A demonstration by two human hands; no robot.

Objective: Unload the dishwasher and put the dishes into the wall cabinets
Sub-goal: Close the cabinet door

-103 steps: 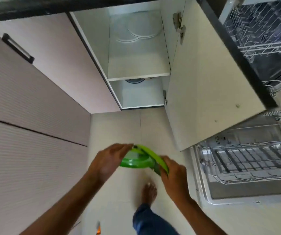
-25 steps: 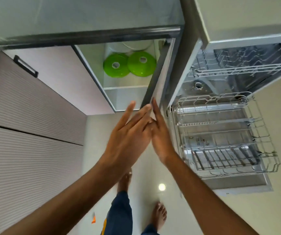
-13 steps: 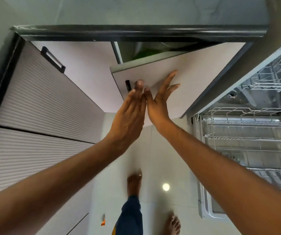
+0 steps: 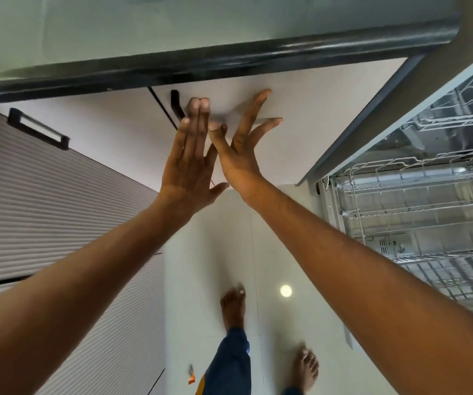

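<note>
We press the cabinet door [image 4: 300, 115] flush with the flat fingers of both hands, left hand [image 4: 192, 163] and right hand [image 4: 241, 155] spread and holding nothing, clear of the dark handle [image 4: 176, 108]. The pale, smooth door appears shut, left of the dishwasher [image 4: 417, 195], whose visible wire racks show no dishes.

Cabinet door [image 4: 300, 109]: ajar half a second ago, now shut flush (green plates no longer visible); left hand [image 4: 189, 163] and right hand [image 4: 241, 149] flat against it.
</note>
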